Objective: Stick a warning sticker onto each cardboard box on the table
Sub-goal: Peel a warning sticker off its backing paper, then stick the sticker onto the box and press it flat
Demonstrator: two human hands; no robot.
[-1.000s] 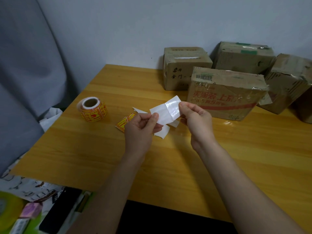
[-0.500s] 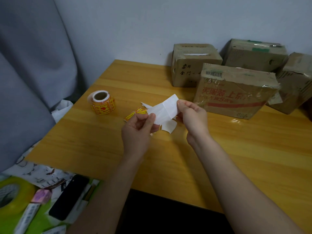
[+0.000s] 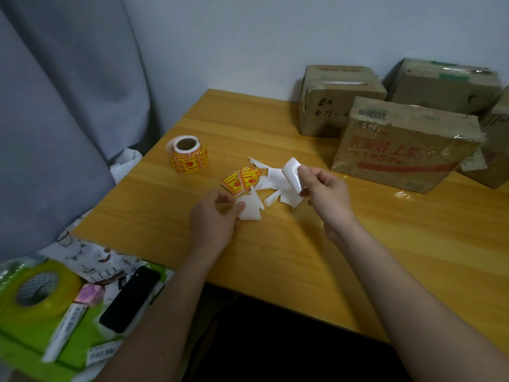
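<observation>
Left hand (image 3: 214, 216): seen left of the frame's centre, low over the table; a white paper piece (image 3: 250, 207) is pinched between thumb and curled fingers.
Right hand (image 3: 323, 193): seen right of centre; a curled white sheet (image 3: 292, 172) is pinched at its edge by the fingertips, the sheet arching up and leftward. Whether this is a sticker seen from the back or plain backing cannot be told.
Paper scraps (image 3: 271, 183): white torn pieces are scattered on the table between the two hands.
Loose stickers (image 3: 242, 180): yellow and red warning stickers are laid flat just left of the scraps, at centre frame.
Sticker roll (image 3: 188, 155): stood on end on the table, left of the loose stickers and well apart from the boxes.
Cardboard boxes: four are grouped at the upper right of the frame; the printed box (image 3: 405, 146) is nearest, the handwritten box (image 3: 334, 100) behind it to the left, a third box (image 3: 446, 86) behind, a fourth (image 3: 495, 142) cut by the right edge.
Table (image 3: 275, 257): yellow wood.
Lower left of the frame: a tape roll (image 3: 35, 292) and a black phone (image 3: 129, 297) are seen beside the table.
</observation>
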